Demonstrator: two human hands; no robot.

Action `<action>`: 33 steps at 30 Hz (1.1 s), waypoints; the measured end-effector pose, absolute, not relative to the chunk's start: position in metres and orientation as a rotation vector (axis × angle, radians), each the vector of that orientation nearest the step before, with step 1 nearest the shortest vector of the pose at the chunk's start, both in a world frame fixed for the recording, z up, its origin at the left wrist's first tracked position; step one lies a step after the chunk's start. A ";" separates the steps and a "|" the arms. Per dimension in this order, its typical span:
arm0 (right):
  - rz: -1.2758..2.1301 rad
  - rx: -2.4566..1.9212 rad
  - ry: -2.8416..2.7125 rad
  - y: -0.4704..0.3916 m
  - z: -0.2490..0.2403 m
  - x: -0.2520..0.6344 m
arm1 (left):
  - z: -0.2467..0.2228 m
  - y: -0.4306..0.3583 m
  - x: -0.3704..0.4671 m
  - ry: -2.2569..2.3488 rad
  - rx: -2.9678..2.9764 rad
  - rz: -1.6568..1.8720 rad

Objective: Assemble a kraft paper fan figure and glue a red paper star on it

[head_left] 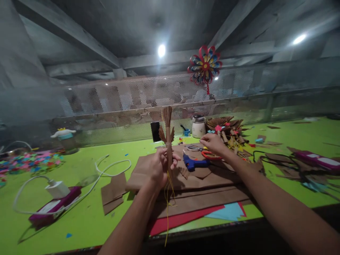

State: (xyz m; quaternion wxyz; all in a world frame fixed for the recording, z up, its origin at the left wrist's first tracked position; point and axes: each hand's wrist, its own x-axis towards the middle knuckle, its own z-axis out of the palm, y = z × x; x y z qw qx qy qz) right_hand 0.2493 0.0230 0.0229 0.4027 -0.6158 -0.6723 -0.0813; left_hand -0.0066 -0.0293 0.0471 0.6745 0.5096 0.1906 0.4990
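Observation:
My left hand [159,164] is closed around an upright brown paper figure [168,134], a rolled stem with small pleated side pieces and a pleated fan-like top. Thin yellow string [167,202] dangles below it. Off to the right, my right hand [212,143] is raised with its fingertips pinched together; anything between them is too small to make out. Under that hand lie grey-handled scissors [193,148] and an orange-red handled tool [209,155]. A blue glue gun [195,163] rests on stacked brown paper [145,171], between my hands.
Red paper [180,221] and light-blue paper [225,211] stick out under the brown stack. White cable and charger [57,188] sit on a purple power strip [63,205] at left. A dark phone [155,131], jar [198,126] and finished paper pieces [225,129] stand behind.

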 end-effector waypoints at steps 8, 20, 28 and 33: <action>0.032 -1.413 -1.619 0.010 0.026 0.234 | 0.043 -0.033 0.001 0.462 1.260 1.115; 0.763 -0.911 -1.311 -0.034 0.047 0.170 | 0.034 -0.034 0.008 0.548 1.327 1.050; 0.634 -0.842 -1.132 -0.039 0.048 0.162 | 0.032 -0.036 0.012 0.553 1.359 1.090; 0.395 -0.895 -1.158 -0.033 0.052 0.172 | 0.030 -0.034 0.008 0.521 1.270 0.978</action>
